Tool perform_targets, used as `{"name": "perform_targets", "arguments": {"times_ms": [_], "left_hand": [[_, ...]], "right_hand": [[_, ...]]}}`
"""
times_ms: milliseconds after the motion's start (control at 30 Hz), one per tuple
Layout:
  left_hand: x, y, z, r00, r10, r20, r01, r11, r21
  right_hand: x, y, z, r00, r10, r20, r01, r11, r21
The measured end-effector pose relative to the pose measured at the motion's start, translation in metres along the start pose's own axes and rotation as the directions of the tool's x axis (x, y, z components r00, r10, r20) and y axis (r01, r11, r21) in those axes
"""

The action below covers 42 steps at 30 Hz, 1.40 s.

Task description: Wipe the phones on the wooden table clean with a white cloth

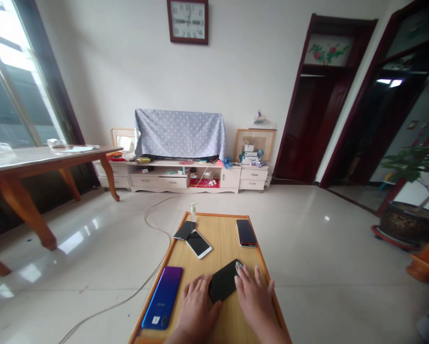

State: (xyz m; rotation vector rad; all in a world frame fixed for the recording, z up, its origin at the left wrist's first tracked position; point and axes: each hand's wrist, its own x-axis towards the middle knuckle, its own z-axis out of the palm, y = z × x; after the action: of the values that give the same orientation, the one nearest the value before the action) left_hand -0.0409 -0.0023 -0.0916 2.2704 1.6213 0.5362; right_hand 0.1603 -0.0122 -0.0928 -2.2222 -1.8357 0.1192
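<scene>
Head view: both hands' fingers touch black phone.

On the desk lie a purple-blue phone near left, a white phone and a dark phone farther left, a red-edged phone far right, and a small bottle at the far edge.

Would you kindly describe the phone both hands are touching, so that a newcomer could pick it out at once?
On the low wooden table, look at the near end, where the left hand and right hand rest. The black phone lies tilted between them. Unlike the blue-purple phone beside it, it is plain black and the only one being touched.
</scene>
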Motion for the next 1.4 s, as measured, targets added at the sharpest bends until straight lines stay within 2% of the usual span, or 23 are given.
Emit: {"name": "perform_targets", "arguments": {"times_ms": [67,233,300,367,500,567,633,767,833,933,1067,1167,1233,1400], "left_hand": [[0.000,-0.001,0.001,1.000,-0.005,-0.013,0.005,1.000,-0.008],[0.002,-0.006,0.005,1.000,-0.025,-0.008,0.025,0.999,-0.026],[0.002,-0.006,0.005,0.999,-0.032,-0.012,0.032,0.999,-0.033],[0.001,-0.004,0.003,0.999,-0.028,-0.020,0.028,0.999,-0.040],[-0.001,0.002,-0.003,0.999,-0.019,-0.029,0.018,0.998,-0.053],[-0.001,0.003,-0.004,0.999,-0.024,-0.031,0.022,0.998,-0.062],[-0.001,0.001,-0.003,0.999,-0.028,-0.030,0.025,0.997,-0.070],[-0.001,-0.007,0.002,0.999,-0.015,-0.031,0.012,0.998,-0.068],[-0.001,-0.010,0.005,1.000,-0.003,-0.031,0.001,0.998,-0.063],[-0.002,-0.009,0.006,0.999,-0.013,-0.051,0.010,0.998,-0.069],[-0.003,-0.005,0.003,0.998,-0.031,-0.056,0.026,0.996,-0.085],[-0.003,-0.005,0.001,0.998,-0.038,-0.053,0.033,0.995,-0.095],[-0.003,-0.007,0.002,0.998,-0.038,-0.053,0.032,0.994,-0.102],[-0.003,-0.014,0.006,0.999,-0.009,-0.052,0.004,0.995,-0.105]], "right_hand": [[-0.002,-0.004,0.001,1.000,-0.023,0.012,0.023,1.000,-0.004],[-0.032,-0.042,0.010,0.970,-0.230,0.081,0.218,0.967,0.133],[-0.037,-0.048,0.010,0.961,-0.262,0.087,0.246,0.955,0.165],[-0.033,-0.042,0.008,0.970,-0.227,0.084,0.214,0.967,0.140],[-0.007,-0.016,0.002,0.999,-0.037,0.024,0.037,0.999,0.008],[0.000,-0.012,0.001,1.000,0.011,0.008,-0.011,1.000,-0.026],[-0.004,-0.020,0.002,0.999,-0.023,0.039,0.024,1.000,-0.010],[-0.029,-0.053,0.010,0.968,-0.223,0.118,0.208,0.969,0.132],[-0.037,-0.062,0.012,0.957,-0.263,0.121,0.240,0.955,0.174],[-0.030,-0.054,0.014,0.969,-0.224,0.099,0.210,0.968,0.140],[-0.001,-0.023,0.014,0.996,-0.071,0.046,0.069,0.996,0.049],[0.009,-0.017,0.013,1.000,-0.005,0.027,0.005,1.000,0.013],[0.003,-0.028,0.013,0.998,-0.041,0.042,0.040,0.999,0.012],[-0.029,-0.068,0.015,0.957,-0.274,0.097,0.262,0.958,0.117]]}}
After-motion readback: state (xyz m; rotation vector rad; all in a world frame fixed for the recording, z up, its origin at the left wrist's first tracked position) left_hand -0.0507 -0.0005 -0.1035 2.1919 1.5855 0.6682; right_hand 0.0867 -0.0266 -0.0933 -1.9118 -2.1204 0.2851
